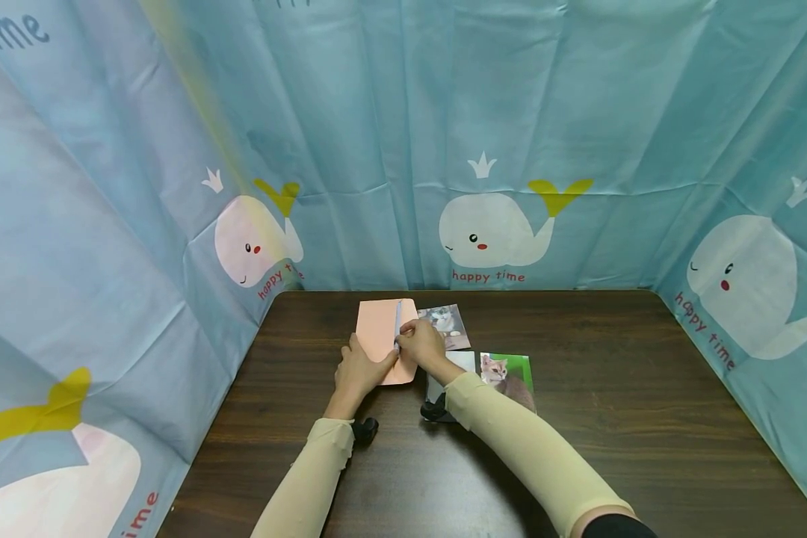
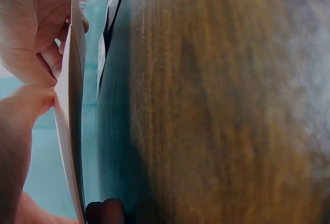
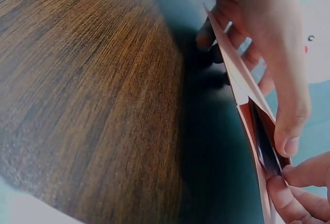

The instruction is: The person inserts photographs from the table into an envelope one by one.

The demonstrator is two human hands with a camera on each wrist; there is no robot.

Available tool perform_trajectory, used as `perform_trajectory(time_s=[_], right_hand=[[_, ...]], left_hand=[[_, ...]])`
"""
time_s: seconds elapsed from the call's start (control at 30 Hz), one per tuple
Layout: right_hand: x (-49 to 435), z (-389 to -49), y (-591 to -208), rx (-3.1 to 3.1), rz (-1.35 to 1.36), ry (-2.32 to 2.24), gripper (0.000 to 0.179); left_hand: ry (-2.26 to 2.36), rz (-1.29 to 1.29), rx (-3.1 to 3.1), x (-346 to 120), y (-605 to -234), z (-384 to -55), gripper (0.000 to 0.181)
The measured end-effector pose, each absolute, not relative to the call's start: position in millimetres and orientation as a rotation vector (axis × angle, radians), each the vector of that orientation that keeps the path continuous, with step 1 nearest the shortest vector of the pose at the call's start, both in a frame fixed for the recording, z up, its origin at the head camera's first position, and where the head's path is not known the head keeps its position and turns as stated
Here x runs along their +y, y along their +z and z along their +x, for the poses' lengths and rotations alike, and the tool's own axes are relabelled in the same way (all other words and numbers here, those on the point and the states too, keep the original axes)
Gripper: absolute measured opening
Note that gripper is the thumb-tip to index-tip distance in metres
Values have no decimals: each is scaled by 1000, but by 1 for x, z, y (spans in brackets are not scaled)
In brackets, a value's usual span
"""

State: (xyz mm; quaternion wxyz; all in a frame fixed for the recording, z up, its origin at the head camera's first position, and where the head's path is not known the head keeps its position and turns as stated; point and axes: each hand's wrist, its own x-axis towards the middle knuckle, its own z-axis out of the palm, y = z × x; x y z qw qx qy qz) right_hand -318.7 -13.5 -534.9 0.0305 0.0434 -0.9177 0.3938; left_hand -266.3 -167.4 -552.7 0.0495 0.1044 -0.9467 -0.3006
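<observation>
A pink envelope is held up off the table, its slit mouth facing right. My left hand grips its lower left part, thumb on the upper face and fingers beneath, as the left wrist view shows with the envelope edge-on. In the right wrist view a dark glossy photo sits between the envelope's layers. My right hand is at the mouth, thumb and finger pinching the photo's end. How deep the photo lies inside cannot be seen.
A kitten photo lies right of the envelope, and a cat photo with green lies further right, partly under the right forearm. A pale card lies between them. A whale-print curtain surrounds the wooden table.
</observation>
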Motion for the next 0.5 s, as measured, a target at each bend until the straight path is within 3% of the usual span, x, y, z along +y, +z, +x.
perform_trajectory(time_s=[0.5], right_hand=[[9,-318,-538,-2705,217,1433,13]], left_hand=[[-940,325,-2906,-168,-553,-266,115]])
